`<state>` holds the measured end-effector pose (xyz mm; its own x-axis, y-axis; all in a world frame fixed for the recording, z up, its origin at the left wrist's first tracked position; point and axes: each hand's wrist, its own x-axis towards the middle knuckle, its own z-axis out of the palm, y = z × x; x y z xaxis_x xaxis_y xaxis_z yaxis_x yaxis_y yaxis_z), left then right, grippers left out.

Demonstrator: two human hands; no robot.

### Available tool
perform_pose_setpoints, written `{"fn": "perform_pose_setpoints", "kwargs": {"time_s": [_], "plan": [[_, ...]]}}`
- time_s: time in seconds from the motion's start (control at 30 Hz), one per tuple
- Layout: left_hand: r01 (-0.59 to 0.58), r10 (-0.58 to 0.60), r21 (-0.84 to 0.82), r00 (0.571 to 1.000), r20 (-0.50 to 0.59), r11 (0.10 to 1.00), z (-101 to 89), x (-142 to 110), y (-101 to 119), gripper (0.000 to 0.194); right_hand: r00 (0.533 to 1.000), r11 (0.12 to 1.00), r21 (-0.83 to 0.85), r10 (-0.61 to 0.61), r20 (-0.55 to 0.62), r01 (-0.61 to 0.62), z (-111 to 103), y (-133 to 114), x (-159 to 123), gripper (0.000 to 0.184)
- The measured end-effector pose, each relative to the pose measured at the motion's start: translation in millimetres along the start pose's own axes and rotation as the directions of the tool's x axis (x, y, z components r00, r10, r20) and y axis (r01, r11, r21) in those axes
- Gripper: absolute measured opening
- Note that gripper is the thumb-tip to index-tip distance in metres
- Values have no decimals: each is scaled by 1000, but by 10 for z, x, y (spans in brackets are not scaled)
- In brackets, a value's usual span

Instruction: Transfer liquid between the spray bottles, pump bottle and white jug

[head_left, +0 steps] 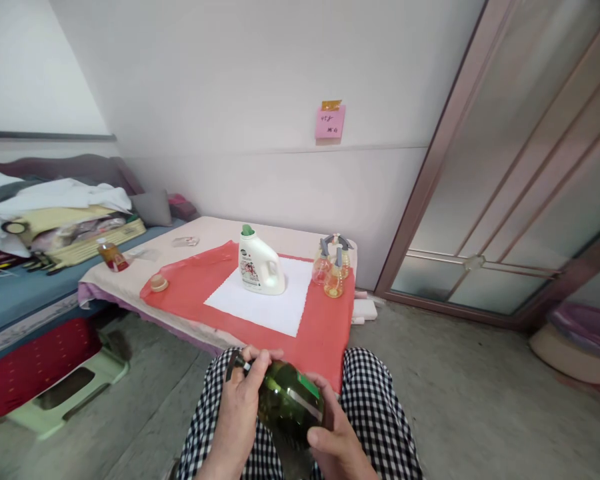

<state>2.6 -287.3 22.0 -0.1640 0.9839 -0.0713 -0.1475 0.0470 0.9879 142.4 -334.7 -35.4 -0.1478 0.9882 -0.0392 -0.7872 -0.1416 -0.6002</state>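
Note:
A dark green pump bottle [291, 404] lies sideways across my lap, held in both hands. My left hand [245, 400] is wrapped round its neck by the black pump head [236, 364]. Round the base end, my right hand [337, 433] curls with the thumb beneath. Beyond them, a white detergent jug [260, 267] with a green cap stands upright on a white cloth [265, 310]. Several clear spray bottles [334, 281] with grey heads stand at the right end of the table, some with yellowish liquid and one pinkish.
Red plastic sheeting [325, 333] covers part of the table [215, 230]. A roll of tape [159, 283] and a bottle of reddish-brown liquid [111, 256] are on the left. A red-topped stool [45, 367] stands beside a bed [10, 293]. A pink note [330, 123] hangs on the wall.

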Motion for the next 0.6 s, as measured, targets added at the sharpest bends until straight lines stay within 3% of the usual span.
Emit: {"fn": "perform_pose_setpoints", "kwargs": {"time_s": [0.27,0.37,0.5,0.6], "plan": [[36,-39,-70,998,-43,997,25,69,-158,40,993,995,-70,-75,-96,68,-41,4,16,83],[15,-9,-104,998,63,994,-7,49,-117,38,994,999,-13,-44,-104,43,-69,-26,-3,80],[61,-7,-198,965,262,978,-81,-6,43,41,997,996,86,28,-71,-22,-114,-86,-37,62],[100,-29,-225,954,297,969,-119,-22,123,41,999,994,105,31,-43,-27,-127,-115,-43,54]]}}
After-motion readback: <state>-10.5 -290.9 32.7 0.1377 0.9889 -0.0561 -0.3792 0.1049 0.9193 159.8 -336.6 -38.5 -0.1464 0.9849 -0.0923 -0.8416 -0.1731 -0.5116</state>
